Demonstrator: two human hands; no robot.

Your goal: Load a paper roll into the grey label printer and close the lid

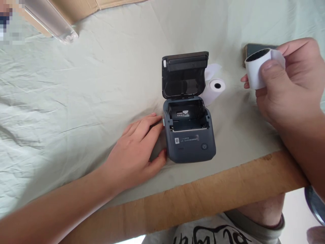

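Note:
A dark blue label printer [190, 145] stands on the cloth with its black lid [185, 74] raised and its paper bay [186, 110] exposed. My left hand [138, 145] rests on the cloth at the printer's left side, fingers apart, with fingertips at its edge. Raised off to the right, my right hand [291, 71] grips a white paper roll [256, 73] with a dark hollow core, thumb across its side. Behind the printer, to the right, lies another white paper roll [215, 89] with a small black core and a loose paper end.
A dark flat box-like object [259, 49] lies behind my right hand. At the back left are a cardboard box [78, 10] and a clear plastic piece [54, 22]. The table's wooden front edge [177, 196] runs below, above my lap.

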